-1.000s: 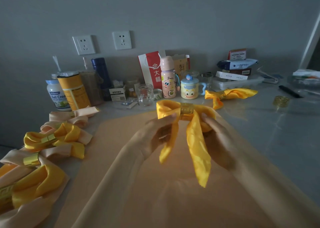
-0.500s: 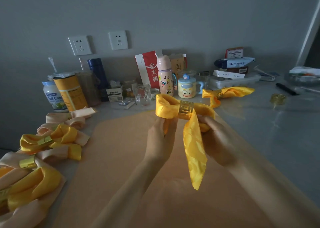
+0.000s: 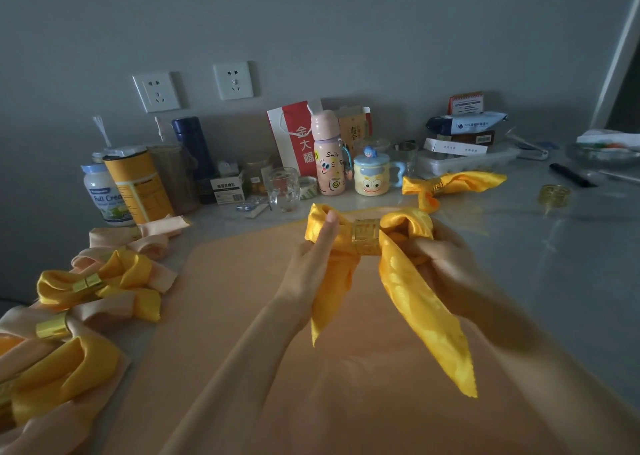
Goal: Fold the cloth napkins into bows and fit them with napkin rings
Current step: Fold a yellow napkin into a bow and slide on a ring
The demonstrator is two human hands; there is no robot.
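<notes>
A dim tabletop (image 3: 540,281), seen from above the person's hands. At the far left lies a row of finished bows (image 3: 100,281), yellow and peach napkins each cinched with a gold ring. Behind them, along the wall, stand a yellow tin (image 3: 138,184), a dark blue flask (image 3: 192,150), a glass mug (image 3: 284,190), a red gift bag (image 3: 294,139), a pink bottle (image 3: 327,157) and a cartoon-faced mug (image 3: 372,179).

A peach cloth (image 3: 242,316) is spread flat in the middle. Above it the left hand (image 3: 311,264) pinches the left loop of a yellow napkin (image 3: 415,302) shaped as a bow. A gold napkin ring (image 3: 366,236) sits round the bow's middle, between the two hands. The right hand (image 3: 446,264) has its fingers curled round the right loop. Two pointed tails hang down towards the cloth.

Further right and back, a second ringed yellow napkin (image 3: 457,184) lies on the table, with a loose gold ring (image 3: 554,195) and a black pen (image 3: 571,176) beyond it.
</notes>
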